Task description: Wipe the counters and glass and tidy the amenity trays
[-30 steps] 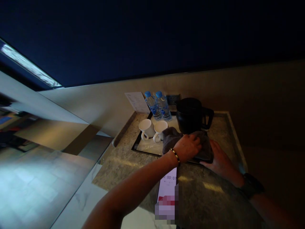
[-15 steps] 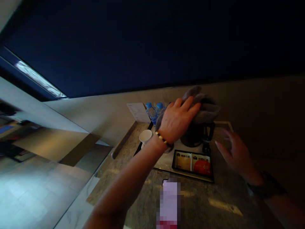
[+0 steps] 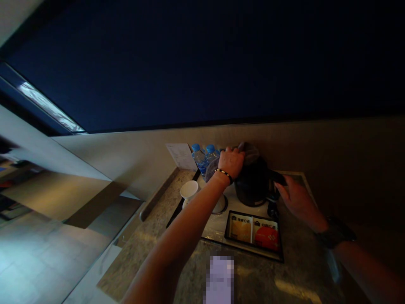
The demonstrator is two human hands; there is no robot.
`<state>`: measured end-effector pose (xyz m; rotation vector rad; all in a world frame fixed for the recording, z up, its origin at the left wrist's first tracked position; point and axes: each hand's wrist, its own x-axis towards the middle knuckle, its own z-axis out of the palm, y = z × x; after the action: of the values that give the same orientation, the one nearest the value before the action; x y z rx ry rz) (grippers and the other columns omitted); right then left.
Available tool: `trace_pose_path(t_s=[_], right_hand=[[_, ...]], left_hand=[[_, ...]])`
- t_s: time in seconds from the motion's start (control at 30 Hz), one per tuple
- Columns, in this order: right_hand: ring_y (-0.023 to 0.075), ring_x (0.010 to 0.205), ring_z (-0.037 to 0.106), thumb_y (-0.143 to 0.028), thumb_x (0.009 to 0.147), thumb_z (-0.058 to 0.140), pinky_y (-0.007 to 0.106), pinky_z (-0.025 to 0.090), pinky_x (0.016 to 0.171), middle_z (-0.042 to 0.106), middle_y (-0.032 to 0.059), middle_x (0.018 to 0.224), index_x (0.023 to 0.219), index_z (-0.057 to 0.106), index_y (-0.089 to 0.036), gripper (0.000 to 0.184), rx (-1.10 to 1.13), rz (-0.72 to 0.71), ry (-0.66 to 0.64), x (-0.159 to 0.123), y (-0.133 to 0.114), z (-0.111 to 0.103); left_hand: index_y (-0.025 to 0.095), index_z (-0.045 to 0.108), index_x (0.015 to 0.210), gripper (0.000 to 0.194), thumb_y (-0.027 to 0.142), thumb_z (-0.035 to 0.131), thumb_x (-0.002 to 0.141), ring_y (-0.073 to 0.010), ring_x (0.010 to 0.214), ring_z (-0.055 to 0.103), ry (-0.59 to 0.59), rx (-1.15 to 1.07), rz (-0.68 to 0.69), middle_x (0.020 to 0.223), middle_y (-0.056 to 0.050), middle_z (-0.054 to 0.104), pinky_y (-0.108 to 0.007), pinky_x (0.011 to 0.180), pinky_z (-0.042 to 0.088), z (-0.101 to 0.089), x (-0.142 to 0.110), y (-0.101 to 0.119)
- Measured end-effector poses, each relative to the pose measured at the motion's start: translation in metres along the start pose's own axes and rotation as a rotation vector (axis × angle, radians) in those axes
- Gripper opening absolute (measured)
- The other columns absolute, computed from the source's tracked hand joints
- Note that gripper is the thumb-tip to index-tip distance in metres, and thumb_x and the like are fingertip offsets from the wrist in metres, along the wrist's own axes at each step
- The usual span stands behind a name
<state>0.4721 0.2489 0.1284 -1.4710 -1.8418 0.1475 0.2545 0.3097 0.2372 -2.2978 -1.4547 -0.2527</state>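
Observation:
My left hand, with a beaded bracelet at the wrist, presses a grey cloth onto the top of a black kettle. My right hand grips the kettle's handle at its right side. The kettle stands on a black-rimmed tray on a stone counter. A white mug sits on the tray left of my left forearm; a second mug is mostly hidden behind that arm.
Two water bottles with blue caps and a paper card stand against the back wall. A small black box of sachets lies at the tray's front. A blurred phone lies on the counter near me. The counter's left edge drops to the floor.
My left hand lifted the cloth off the sachet box and brought it up onto the kettle's top. My right hand left the tray's front and took the kettle's handle.

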Motion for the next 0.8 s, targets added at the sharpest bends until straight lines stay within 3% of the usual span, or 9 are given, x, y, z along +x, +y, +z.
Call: trace_pose_path(t_s=[0.13, 0.23, 0.43, 0.53, 0.63, 0.7, 0.8], right_hand=[[0.0283, 0.079, 0.062, -0.049, 0.092, 0.031, 0.039, 0.046, 0.071, 0.064, 0.0130, 0.089, 0.107, 0.054, -0.015, 0.044, -0.018, -0.013, 0.015, -0.001, 0.002, 0.003], [0.0300, 0.082, 0.061, -0.049, 0.092, 0.031, 0.041, 0.046, 0.073, 0.064, 0.0151, 0.091, 0.103, 0.055, -0.014, 0.044, -0.031, -0.021, 0.039, 0.000, 0.001, 0.004], [0.0305, 0.081, 0.061, -0.051, 0.092, 0.031, 0.041, 0.045, 0.072, 0.064, 0.0135, 0.087, 0.109, 0.055, -0.013, 0.047, -0.025, -0.027, 0.018, 0.000, -0.001, 0.000], [0.0283, 0.081, 0.061, -0.050, 0.093, 0.032, 0.040, 0.046, 0.072, 0.064, 0.0121, 0.089, 0.110, 0.055, -0.013, 0.046, 0.001, -0.034, 0.010, -0.001, 0.001, -0.001], [0.0266, 0.081, 0.062, -0.049, 0.095, 0.033, 0.038, 0.047, 0.073, 0.065, 0.0109, 0.090, 0.113, 0.054, -0.014, 0.045, 0.025, -0.046, 0.024, -0.001, 0.005, 0.003], [0.0269, 0.081, 0.063, -0.050, 0.095, 0.033, 0.038, 0.048, 0.073, 0.065, 0.0122, 0.090, 0.114, 0.054, -0.012, 0.047, 0.033, -0.049, 0.057, -0.001, 0.008, 0.007], [0.0279, 0.084, 0.064, -0.051, 0.097, 0.031, 0.039, 0.049, 0.076, 0.065, 0.0144, 0.092, 0.115, 0.054, -0.011, 0.050, 0.044, -0.065, 0.112, 0.000, 0.011, 0.013]], left_hand=[[0.020, 0.065, 0.103, 0.027, 0.023, 0.041, 0.092, -0.0278, 0.102, 0.052, 0.042, -0.069, 0.310, 0.106, -0.007, 0.065, -0.039, 0.078, 0.044, -0.012, -0.009, 0.035], [0.024, 0.064, 0.108, 0.026, 0.024, 0.045, 0.090, -0.0261, 0.100, 0.052, 0.079, -0.126, 0.458, 0.110, -0.003, 0.065, -0.038, 0.077, 0.044, -0.014, -0.010, 0.039], [0.021, 0.066, 0.103, 0.028, 0.017, 0.043, 0.088, -0.0281, 0.103, 0.053, 0.000, -0.023, 0.200, 0.106, -0.006, 0.066, -0.038, 0.076, 0.044, 0.000, -0.001, -0.001], [0.020, 0.067, 0.102, 0.028, 0.017, 0.042, 0.088, -0.0305, 0.105, 0.053, 0.002, -0.004, 0.173, 0.106, -0.007, 0.066, -0.038, 0.075, 0.045, -0.001, -0.005, -0.004], [0.024, 0.067, 0.104, 0.032, 0.013, 0.045, 0.083, -0.0254, 0.098, 0.056, -0.047, -0.038, 0.253, 0.104, -0.004, 0.067, -0.036, 0.076, 0.046, -0.026, -0.011, -0.008], [0.027, 0.065, 0.110, 0.038, 0.011, 0.046, 0.081, -0.0219, 0.096, 0.056, 0.013, -0.019, 0.251, 0.109, -0.002, 0.066, -0.034, 0.080, 0.046, -0.053, -0.011, -0.026], [0.023, 0.059, 0.119, 0.040, 0.014, 0.046, 0.083, -0.0250, 0.100, 0.056, 0.228, 0.096, -0.010, 0.122, -0.007, 0.061, -0.039, 0.084, 0.046, -0.091, 0.001, -0.079]])
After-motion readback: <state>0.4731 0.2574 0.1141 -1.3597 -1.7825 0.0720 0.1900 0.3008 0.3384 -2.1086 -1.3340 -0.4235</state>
